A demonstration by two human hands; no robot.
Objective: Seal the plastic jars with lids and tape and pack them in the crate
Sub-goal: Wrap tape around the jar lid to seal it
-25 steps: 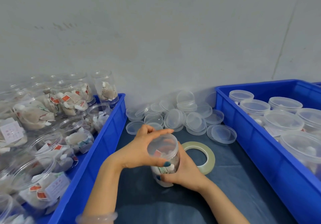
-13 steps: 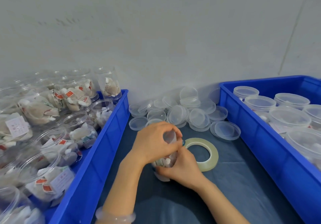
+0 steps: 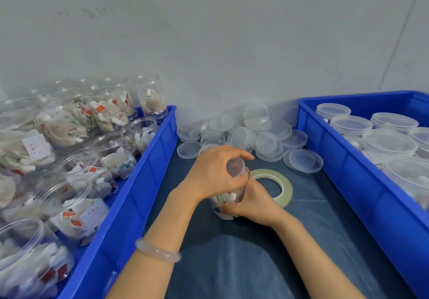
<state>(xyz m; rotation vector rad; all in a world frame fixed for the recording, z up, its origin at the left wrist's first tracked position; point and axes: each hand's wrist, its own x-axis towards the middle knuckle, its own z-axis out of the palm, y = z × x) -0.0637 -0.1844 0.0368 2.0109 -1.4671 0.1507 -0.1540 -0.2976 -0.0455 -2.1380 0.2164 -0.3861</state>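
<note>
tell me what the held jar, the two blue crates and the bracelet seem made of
Jar: probably clear, glossy plastic; the contents show through its wall.
Left crate and right crate: opaque blue moulded plastic by the look, semi-gloss, with soft highlights along the walls.
Bracelet: milky, translucent and polished, perhaps jade or glass; the look cannot settle which.

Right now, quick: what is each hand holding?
Left hand: fingers curled round the lid on top of the jar.
Right hand: grips the jar's lower body.
</note>
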